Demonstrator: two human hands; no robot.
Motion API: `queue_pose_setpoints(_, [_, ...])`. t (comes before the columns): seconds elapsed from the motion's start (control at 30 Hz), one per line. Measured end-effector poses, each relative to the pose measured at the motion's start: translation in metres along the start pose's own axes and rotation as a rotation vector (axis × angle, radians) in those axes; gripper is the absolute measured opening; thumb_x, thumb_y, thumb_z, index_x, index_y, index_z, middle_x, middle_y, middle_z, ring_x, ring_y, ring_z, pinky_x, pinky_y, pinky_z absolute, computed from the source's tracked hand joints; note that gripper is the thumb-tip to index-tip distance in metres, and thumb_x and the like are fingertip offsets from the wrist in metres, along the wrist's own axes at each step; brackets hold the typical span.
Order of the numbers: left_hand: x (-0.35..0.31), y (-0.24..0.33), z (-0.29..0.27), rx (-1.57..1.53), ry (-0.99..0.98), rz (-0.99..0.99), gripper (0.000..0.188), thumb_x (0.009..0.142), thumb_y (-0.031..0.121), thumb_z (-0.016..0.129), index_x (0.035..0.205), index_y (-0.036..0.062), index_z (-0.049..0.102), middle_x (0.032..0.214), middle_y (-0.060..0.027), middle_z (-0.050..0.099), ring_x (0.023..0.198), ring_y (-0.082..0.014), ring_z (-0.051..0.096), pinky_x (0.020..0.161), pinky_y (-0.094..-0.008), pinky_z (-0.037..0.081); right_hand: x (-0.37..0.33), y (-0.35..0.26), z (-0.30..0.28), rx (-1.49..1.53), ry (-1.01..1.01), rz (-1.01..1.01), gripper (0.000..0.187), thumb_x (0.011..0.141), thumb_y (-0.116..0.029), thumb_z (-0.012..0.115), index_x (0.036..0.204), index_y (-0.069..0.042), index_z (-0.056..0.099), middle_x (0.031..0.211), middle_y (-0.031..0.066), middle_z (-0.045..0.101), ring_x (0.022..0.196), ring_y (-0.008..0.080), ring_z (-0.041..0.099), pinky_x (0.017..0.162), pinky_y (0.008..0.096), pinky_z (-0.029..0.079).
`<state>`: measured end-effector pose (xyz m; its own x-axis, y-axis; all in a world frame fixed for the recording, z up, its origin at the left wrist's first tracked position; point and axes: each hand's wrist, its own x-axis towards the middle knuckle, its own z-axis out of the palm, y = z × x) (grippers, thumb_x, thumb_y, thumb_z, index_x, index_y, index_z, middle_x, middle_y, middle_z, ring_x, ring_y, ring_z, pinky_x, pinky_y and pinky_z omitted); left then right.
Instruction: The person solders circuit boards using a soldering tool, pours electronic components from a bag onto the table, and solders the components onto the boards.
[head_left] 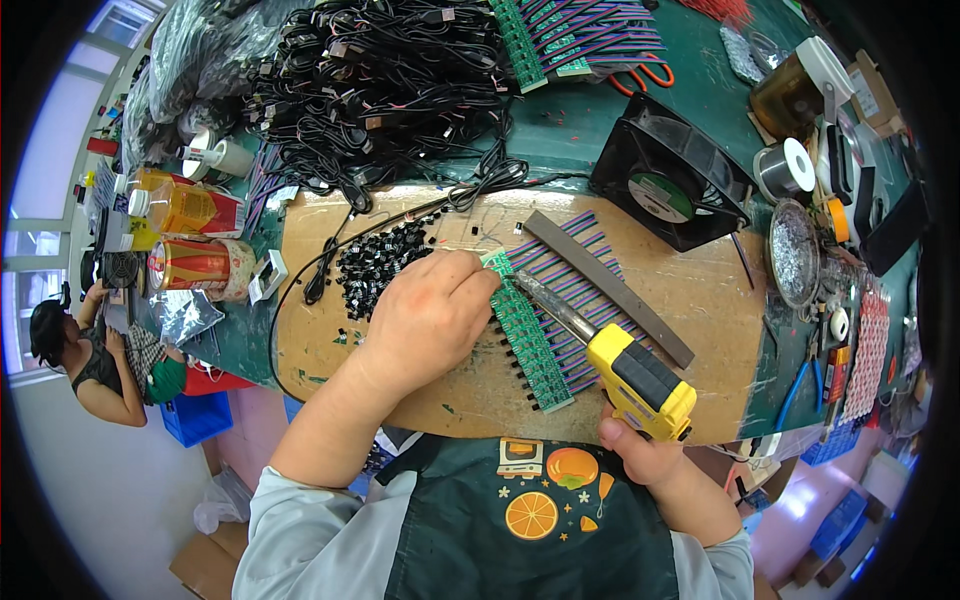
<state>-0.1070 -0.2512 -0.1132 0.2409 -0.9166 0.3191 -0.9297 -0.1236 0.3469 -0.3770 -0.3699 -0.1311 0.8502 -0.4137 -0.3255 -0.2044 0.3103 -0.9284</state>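
A green circuit board strip [535, 350] lies slanted on the brown work board [700, 400], with small black parts along its left edge. Closed fingers of my left hand [430, 315] touch the strip's far end; what they pinch is hidden. In my right hand [640, 455] is a yellow and black soldering gun [640, 385], its metal tip beside those fingertips, over the strip's far end. Purple and blue wires [590, 255] run from the strip under a flat grey bar [610, 290]. Left of my left hand sits a pile of small black connectors [385, 262].
A large heap of black cables [380, 90] covers the back, beside more wired green boards [520, 45]. A black fan [670, 175] stands back right. Further right are a solder spool [785, 168], a round metal dish [795, 252] and blue-handled pliers [795, 395]. Another person [105, 360] sits far left.
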Motion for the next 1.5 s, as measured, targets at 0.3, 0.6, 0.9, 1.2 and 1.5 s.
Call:
queue_pose_setpoints(0.3, [0.000,0.000,-0.001,0.000,-0.005,-0.010,0.020,0.070,0.000,0.068,0.089,0.0048,0.065,0.086,-0.0080,0.060,0.079,-0.0271,0.062,0.070,-0.0359,0.053,0.000,0.002,-0.003,-0.010,0.009,0.006,0.051,0.085,-0.011,0.066,0.129,0.004,0.045,0.072,0.0078,0.054,0.061,0.0144,0.051,0.054,0.0262,0.042])
queue_pose_setpoints(0.6, [0.001,0.001,-0.007,-0.009,-0.026,-0.064,0.019,0.075,0.006,0.069,0.094,0.0064,0.064,0.085,-0.0089,0.061,0.080,-0.0286,0.063,0.072,-0.0374,0.053,-0.001,0.011,-0.004,0.073,0.033,-0.034,0.053,0.085,-0.014,0.065,0.130,0.003,0.043,0.070,0.0080,0.052,0.057,0.0162,0.048,0.053,0.0290,0.041])
queue_pose_setpoints(0.9, [0.032,-0.059,-0.027,0.033,0.106,-0.194,0.014,0.080,0.011,0.069,0.093,0.0042,0.067,0.089,-0.0122,0.065,0.086,-0.0318,0.063,0.076,-0.0395,0.051,0.002,0.007,-0.005,0.129,-0.004,-0.065,0.053,0.086,-0.015,0.064,0.130,0.004,0.040,0.067,0.0075,0.051,0.055,0.0155,0.049,0.051,0.0276,0.041])
queue_pose_setpoints(1.2, [0.049,-0.048,-0.016,0.339,-0.104,-0.216,0.014,0.075,0.010,0.065,0.088,0.0046,0.067,0.087,-0.0110,0.064,0.088,-0.0310,0.061,0.079,-0.0424,0.050,0.002,0.011,-0.005,0.136,-0.003,-0.107,0.051,0.086,-0.010,0.062,0.130,0.006,0.041,0.070,0.0090,0.052,0.057,0.0155,0.050,0.053,0.0277,0.043])
queue_pose_setpoints(1.5, [0.032,-0.046,-0.049,0.057,0.216,-0.302,0.011,0.084,0.001,0.062,0.095,0.0029,0.065,0.093,-0.0114,0.067,0.078,-0.0295,0.065,0.069,-0.0333,0.052,0.002,0.015,-0.007,0.135,-0.007,-0.102,0.052,0.086,-0.010,0.063,0.131,0.005,0.040,0.069,0.0084,0.052,0.056,0.0151,0.050,0.054,0.0272,0.043])
